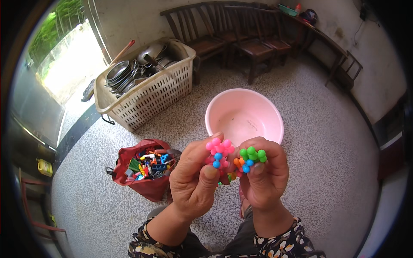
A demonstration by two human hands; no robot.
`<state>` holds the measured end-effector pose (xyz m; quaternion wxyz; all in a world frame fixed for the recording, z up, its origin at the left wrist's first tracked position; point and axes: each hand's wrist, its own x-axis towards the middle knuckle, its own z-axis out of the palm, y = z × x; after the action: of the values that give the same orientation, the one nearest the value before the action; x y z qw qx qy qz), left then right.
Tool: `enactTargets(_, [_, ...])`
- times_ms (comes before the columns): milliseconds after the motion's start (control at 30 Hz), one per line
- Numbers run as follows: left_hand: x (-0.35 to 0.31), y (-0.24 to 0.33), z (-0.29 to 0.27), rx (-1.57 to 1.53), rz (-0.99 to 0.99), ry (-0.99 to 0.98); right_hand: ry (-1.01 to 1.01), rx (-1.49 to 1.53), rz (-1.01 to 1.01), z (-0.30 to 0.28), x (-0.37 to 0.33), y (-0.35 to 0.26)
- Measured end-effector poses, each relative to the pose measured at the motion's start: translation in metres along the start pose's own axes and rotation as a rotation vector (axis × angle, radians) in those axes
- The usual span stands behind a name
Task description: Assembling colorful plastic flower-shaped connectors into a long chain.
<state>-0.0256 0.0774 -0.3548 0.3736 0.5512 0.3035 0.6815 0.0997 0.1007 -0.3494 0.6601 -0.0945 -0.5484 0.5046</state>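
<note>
The left hand [191, 180] is closed in a pinch, thumb against fingers, on a pink-and-blue bead cluster [216, 149]. The right hand [269, 176] pinches a green, blue and orange bead cluster [252, 154] the same way. The clusters sit side by side in front of the person, pink to the left, with just a narrow space between their upper parts; lower down, fingers cover them, and I cannot tell whether they join. Neither has a clear long axis.

Just beyond the hands, a pink tub [228, 112] stands on the speckled floor [327, 150], its near rim partly hidden by them. Left of the left hand, an open red bag [146, 187] holds small mixed toy pieces [148, 166]. Farther off stand a white basket [150, 99] of metal pans [117, 74] and, against the wall, wooden chairs [254, 48].
</note>
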Motion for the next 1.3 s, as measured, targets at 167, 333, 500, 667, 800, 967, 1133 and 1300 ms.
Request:
enactTargets(167, [0.004,0.007,0.004,-0.110,-0.043,-0.013,0.008,-0.095,-0.024,0.000,0.002,-0.002])
enactTargets(333, [0.005,0.009,0.001,0.047,0.057,-0.033,0.016,-0.131,-0.049,0.001,0.000,0.005])
enactTargets(500, [0.006,0.017,0.004,0.097,0.057,-0.052,-0.012,-0.251,-0.114,0.001,0.004,-0.003])
enactTargets(667, [0.005,0.017,0.000,0.082,0.054,-0.050,-0.064,-0.309,-0.126,0.001,0.004,-0.001])
enactTargets(800, [0.006,0.016,0.002,0.064,0.049,-0.050,-0.024,-0.257,-0.116,0.004,0.003,0.000])
enactTargets(967, [0.004,0.015,0.004,-0.009,0.031,-0.056,-0.030,-0.232,-0.158,0.001,0.006,0.001])
enactTargets(1133, [0.005,0.018,0.003,0.001,0.029,-0.076,-0.049,-0.317,-0.211,-0.002,0.008,0.005])
enactTargets(1300, [0.003,0.015,0.001,0.007,0.043,-0.093,-0.009,-0.376,-0.216,0.000,0.007,0.006])
